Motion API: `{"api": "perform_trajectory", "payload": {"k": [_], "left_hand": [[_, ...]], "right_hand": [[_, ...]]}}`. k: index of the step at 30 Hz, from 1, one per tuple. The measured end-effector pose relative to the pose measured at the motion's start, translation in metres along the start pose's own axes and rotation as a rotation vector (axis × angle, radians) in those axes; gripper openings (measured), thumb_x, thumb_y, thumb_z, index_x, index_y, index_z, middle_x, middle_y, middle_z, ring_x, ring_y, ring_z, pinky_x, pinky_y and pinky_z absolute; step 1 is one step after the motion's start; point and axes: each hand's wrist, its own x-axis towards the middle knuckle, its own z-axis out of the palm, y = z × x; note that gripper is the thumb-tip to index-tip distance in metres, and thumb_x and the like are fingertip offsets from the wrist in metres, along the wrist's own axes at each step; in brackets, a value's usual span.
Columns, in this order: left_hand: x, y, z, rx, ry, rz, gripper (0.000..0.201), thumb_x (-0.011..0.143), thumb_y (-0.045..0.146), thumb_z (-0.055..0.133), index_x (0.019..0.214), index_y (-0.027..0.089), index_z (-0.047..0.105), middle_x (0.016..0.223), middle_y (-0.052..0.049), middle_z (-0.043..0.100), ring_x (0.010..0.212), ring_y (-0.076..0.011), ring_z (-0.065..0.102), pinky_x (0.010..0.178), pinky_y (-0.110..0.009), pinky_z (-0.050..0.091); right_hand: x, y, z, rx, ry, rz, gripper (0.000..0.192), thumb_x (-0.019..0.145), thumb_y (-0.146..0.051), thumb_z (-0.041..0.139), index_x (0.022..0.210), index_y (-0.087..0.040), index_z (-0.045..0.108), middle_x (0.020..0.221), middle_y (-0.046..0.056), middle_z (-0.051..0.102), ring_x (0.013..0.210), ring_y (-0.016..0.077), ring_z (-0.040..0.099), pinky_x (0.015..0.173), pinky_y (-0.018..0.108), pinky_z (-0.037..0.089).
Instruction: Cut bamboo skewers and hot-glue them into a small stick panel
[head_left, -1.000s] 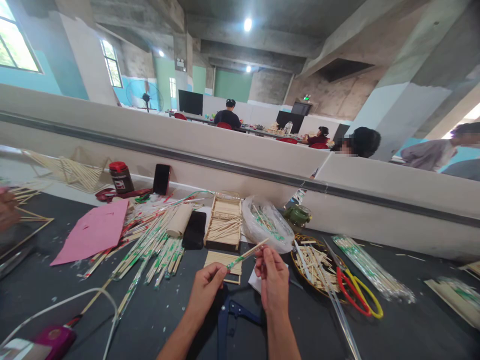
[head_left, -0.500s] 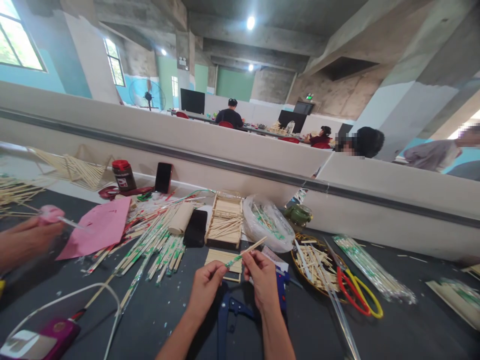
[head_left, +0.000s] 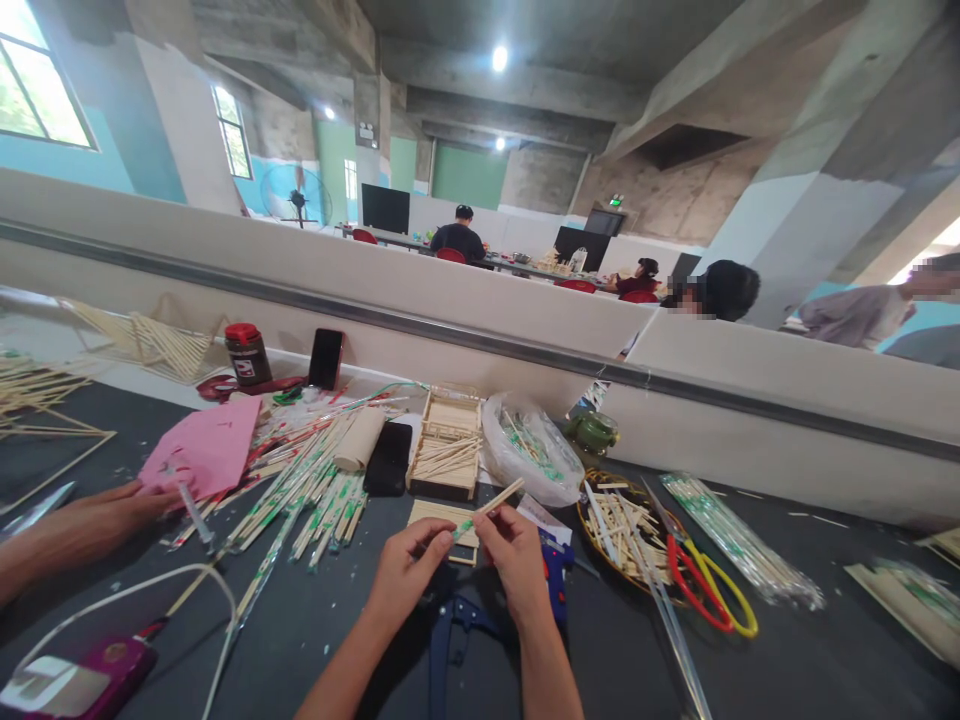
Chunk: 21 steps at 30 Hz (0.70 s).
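Between my two hands is a pair of wooden chopsticks (head_left: 501, 496), partly out of a green-printed clear wrapper and slanting up to the right. My left hand (head_left: 416, 562) pinches the wrapped lower end. Fingers of my right hand (head_left: 513, 555) are closed around it further up, near where the bare wood comes out. Just behind my hands lies a small flat panel of sticks (head_left: 435, 512), partly covered by them. Below, a blue cutter with handles (head_left: 450, 625) rests on the dark table, and another blue tool (head_left: 556, 572) is half hidden behind my right wrist.
Wrapped chopsticks (head_left: 322, 470) spread left of a stick-built box (head_left: 448, 440). Right are a plastic bag (head_left: 559, 480), a basket of cut sticks (head_left: 645, 585), scissors (head_left: 686, 575) and a chopstick pack (head_left: 742, 540). Another person's hand (head_left: 127, 515) is by pink paper (head_left: 217, 440).
My hands have shifted slightly and still hold the chopsticks. At left, the other person's hand has moved right and down, onto the pink paper, with a clear syringe-like tube now pointing downward.
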Motion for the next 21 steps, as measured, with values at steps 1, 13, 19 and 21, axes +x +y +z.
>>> {"api": "perform_trajectory", "payload": {"k": [1, 13, 19, 21], "left_hand": [[0.0, 0.001, 0.001, -0.022, -0.023, -0.012, 0.038, 0.081, 0.048, 0.058, 0.096, 0.016, 0.071, 0.078, -0.005, 0.069, 0.063, -0.0152, 0.058, 0.057, -0.022, 0.044], [-0.005, 0.01, 0.011, -0.033, -0.149, -0.052, 0.04, 0.082, 0.049, 0.056, 0.071, 0.012, 0.067, 0.056, 0.001, 0.051, 0.048, -0.0082, 0.039, 0.047, -0.02, 0.029], [-0.005, 0.014, 0.006, -0.017, -0.228, -0.087, 0.045, 0.08, 0.054, 0.055, 0.072, 0.012, 0.067, 0.05, 0.002, 0.049, 0.045, -0.0082, 0.038, 0.046, -0.02, 0.027], [-0.005, 0.016, 0.003, -0.005, -0.25, -0.091, 0.045, 0.081, 0.054, 0.054, 0.07, 0.012, 0.067, 0.05, 0.002, 0.049, 0.045, -0.0083, 0.038, 0.047, -0.02, 0.027]], "right_hand": [[-0.001, 0.0, 0.003, -0.024, -0.034, -0.007, 0.026, 0.078, -0.04, 0.065, 0.068, -0.016, 0.062, 0.056, -0.004, 0.05, 0.051, 0.0084, 0.04, 0.046, 0.02, 0.032], [-0.002, -0.011, -0.014, -0.054, 0.088, -0.128, 0.024, 0.082, -0.039, 0.063, 0.074, -0.017, 0.07, 0.064, -0.002, 0.048, 0.058, 0.0099, 0.04, 0.053, 0.024, 0.03], [-0.003, -0.011, -0.017, 0.01, 0.195, -0.157, 0.022, 0.081, -0.036, 0.065, 0.073, -0.017, 0.071, 0.06, -0.004, 0.043, 0.057, 0.0095, 0.036, 0.054, 0.025, 0.027], [-0.003, -0.009, -0.018, 0.045, 0.224, -0.146, 0.021, 0.08, -0.036, 0.067, 0.075, -0.016, 0.072, 0.058, -0.004, 0.042, 0.056, 0.0091, 0.035, 0.053, 0.025, 0.026]]}}
